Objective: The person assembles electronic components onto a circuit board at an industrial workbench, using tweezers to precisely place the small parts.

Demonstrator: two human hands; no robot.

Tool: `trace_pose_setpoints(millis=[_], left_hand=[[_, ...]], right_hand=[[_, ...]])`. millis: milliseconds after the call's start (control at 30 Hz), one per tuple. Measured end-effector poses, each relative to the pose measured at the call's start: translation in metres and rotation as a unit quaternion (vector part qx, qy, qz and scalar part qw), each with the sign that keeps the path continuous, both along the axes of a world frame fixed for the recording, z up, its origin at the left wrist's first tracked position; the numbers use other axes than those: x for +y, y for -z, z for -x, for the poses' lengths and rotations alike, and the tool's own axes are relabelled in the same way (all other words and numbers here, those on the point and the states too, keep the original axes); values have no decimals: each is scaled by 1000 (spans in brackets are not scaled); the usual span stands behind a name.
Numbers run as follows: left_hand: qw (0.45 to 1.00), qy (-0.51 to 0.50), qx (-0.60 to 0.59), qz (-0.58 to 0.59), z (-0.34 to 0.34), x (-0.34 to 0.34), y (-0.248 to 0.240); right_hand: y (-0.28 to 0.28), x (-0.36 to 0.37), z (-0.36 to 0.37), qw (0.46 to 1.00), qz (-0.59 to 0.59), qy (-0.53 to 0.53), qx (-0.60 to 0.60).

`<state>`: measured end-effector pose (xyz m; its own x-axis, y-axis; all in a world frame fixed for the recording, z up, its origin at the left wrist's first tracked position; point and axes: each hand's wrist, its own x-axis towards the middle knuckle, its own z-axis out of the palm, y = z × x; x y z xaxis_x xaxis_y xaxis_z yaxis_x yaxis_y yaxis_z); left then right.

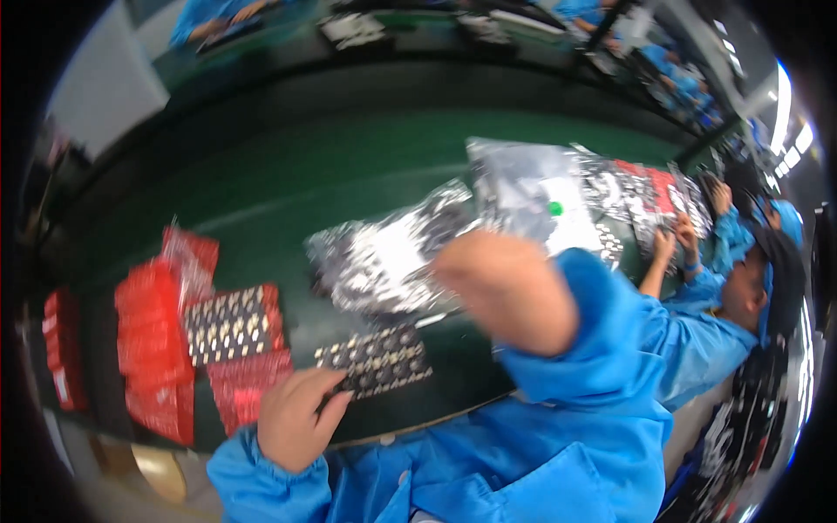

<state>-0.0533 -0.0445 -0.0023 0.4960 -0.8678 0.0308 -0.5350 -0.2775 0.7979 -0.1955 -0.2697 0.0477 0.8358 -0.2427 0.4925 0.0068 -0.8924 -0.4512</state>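
My left hand (301, 417) rests at the near left edge of a dark panel (381, 359) with rows of small dark and pale parts. Its thumb and forefinger are apart, and nothing shows between them. Over the right end of a shiny clear plastic bag (375, 266) my right hand (493, 270) is smeared by motion. Its fingers cannot be made out, nor whether they touch the bag. Left of my left hand lies a similar panel (228, 326), partly on red bubble wrap (248, 383).
Red bubble-wrap packs (155, 327) lie on the green table (261, 209) at the left, with a red stack (63, 349) beyond. A large clear bag (523, 187) with a green dot lies right of centre. A co-worker in blue (711, 309) handles bags close on my right.
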Motion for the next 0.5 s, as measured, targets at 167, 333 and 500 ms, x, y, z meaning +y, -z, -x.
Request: trace_pose_setpoints(millis=[167,333,500], left_hand=[[974,105,-198,-40,-6,3,26],[956,120,-267,-32,5,-7,49],[950,140,-278,6,12,-17,69]], right_hand=[[17,4,6,983,-113,66,129],[67,20,-10,942,-197,31,270],[89,26,-11,910,-234,47,339]])
